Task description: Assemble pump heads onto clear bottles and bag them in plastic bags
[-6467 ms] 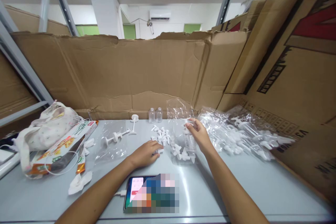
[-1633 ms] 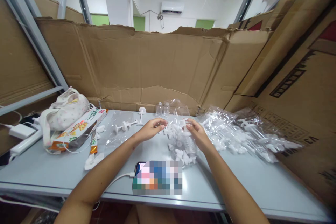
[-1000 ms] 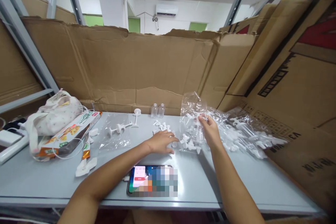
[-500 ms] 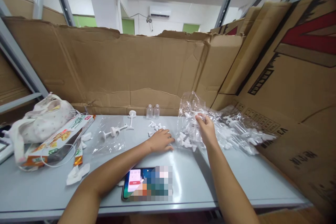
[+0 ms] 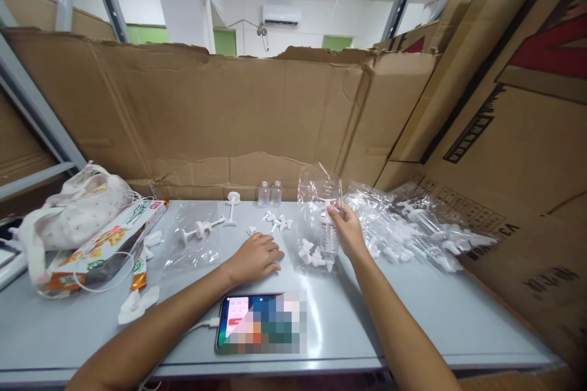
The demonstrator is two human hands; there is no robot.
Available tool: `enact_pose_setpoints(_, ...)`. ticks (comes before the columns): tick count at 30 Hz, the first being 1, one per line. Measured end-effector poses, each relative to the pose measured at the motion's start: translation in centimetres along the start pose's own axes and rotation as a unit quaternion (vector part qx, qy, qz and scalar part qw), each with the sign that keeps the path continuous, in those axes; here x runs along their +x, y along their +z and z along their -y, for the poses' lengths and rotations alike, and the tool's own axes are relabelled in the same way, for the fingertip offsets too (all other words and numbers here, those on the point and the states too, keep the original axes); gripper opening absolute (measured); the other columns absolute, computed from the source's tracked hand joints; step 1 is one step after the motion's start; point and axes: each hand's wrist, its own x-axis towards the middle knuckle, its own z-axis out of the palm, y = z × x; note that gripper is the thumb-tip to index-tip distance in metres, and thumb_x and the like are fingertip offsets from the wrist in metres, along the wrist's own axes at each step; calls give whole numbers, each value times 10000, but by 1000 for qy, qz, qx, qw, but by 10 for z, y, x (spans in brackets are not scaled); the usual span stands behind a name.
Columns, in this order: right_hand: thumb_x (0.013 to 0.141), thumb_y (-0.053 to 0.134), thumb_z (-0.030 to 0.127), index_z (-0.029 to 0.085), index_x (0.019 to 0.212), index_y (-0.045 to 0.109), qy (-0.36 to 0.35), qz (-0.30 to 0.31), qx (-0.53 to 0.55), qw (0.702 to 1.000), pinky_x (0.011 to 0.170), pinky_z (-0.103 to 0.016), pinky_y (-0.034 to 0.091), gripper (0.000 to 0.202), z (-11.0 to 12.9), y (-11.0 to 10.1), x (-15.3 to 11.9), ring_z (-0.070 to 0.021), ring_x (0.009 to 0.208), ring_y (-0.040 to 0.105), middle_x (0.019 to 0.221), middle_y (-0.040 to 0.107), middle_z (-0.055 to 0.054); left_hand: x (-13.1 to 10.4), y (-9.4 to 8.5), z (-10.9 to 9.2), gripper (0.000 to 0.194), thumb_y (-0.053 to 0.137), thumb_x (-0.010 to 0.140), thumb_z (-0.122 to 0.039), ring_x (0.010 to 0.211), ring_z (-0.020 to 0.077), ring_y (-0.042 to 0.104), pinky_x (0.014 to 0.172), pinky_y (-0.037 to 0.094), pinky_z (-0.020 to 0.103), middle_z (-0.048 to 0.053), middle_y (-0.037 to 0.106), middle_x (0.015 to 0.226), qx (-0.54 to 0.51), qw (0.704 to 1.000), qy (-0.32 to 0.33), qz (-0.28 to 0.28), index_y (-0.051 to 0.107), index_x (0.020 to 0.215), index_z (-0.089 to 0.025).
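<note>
My right hand (image 5: 349,231) pinches a clear plastic bag (image 5: 316,186) at its right side. Inside the bag is a clear ribbed cylinder (image 5: 328,235) with a white pointed tip, pointing down. Several small white pieces lie beside it in the bag. My left hand (image 5: 255,259) rests on the table palm down, fingers stretched out, holding nothing. Just beyond its fingers is a loose heap of small white plastic pieces (image 5: 279,222). Two small clear bottles (image 5: 269,194) stand upright behind that heap.
A phone (image 5: 257,324) with a cable lies near the front edge. White plungers (image 5: 202,229) lie left, partly on a flat clear bag. Filled clear bags (image 5: 413,226) are piled right. A snack box (image 5: 110,238) and cloth bag (image 5: 76,208) sit far left. Cardboard walls (image 5: 247,110) enclose the table.
My right hand has brought the bag with the cylinder left and slightly lower, apart from the piled bags. My left hand has drawn back left, away from the small white pieces.
</note>
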Motion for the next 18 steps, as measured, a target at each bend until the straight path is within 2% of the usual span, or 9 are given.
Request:
enact_pose_setpoints(4, 686, 657, 515, 215, 963, 562, -3, 10, 11, 1000, 685, -305, 470, 419, 4, 7, -8, -206, 771, 601, 808, 635, -18, -16, -5, -3, 280, 487, 885, -352, 1153, 266, 470, 961, 317, 409, 65, 611, 1165, -12, 1000, -16, 17, 599, 1122, -252)
enact_pose_setpoints(8, 737, 625, 500, 226, 1067, 514, -29, -7, 24, 999, 805, -336, 466, 443, 13, 13, -21, -226, 924, 598, 979, 626, -60, -23, -12, -8, 352, 497, 877, -390, 1301, 280, 329, 1058, 243, 455, 53, 510, 1327, -82, 993, -86, -21, 557, 1202, -270)
enact_pose_setpoints(11, 760, 602, 503, 238, 1114, 496, -76, 3, 37, 996, 856, -355, 458, 455, 23, 19, -36, -245, 1014, 574, 1115, 589, -90, -22, -16, -13, 480, 568, 818, -454, 1324, 273, 288, 1076, 251, 445, 54, 521, 1312, -183, 970, -149, -51, 507, 1258, -271)
enact_pose_setpoints(13, 768, 592, 516, 258, 1154, 475, -105, 22, 46, 993, 876, -368, 455, 479, 29, 25, -49, -259, 1051, 564, 1139, 579, -93, -21, -18, -15, 608, 667, 721, -486, 1341, 293, 245, 1078, 255, 445, 78, 476, 1346, -244, 953, -174, -54, 505, 1259, -253)
enact_pose_setpoints(15, 755, 595, 547, 282, 1175, 453, -125, 42, 47, 990, 873, -381, 460, 517, 35, 32, -61, -273, 1067, 559, 1118, 584, -93, -21, -19, -16, 618, 732, 651, -459, 1297, 301, 317, 1060, 287, 426, 102, 474, 1328, -290, 938, -183, -54, 553, 1194, -224)
enact_pose_setpoints(18, 712, 586, 631, 298, 1166, 451, -142, 77, 33, 986, 839, -398, 477, 579, 41, 42, -75, -290, 1046, 565, 1093, 583, -98, -22, -17, -18, 346, 692, 708, -339, 1033, 228, 536, 933, 405, 349, 67, 606, 1084, -353, 914, -189, -62, 623, 1016, -195)
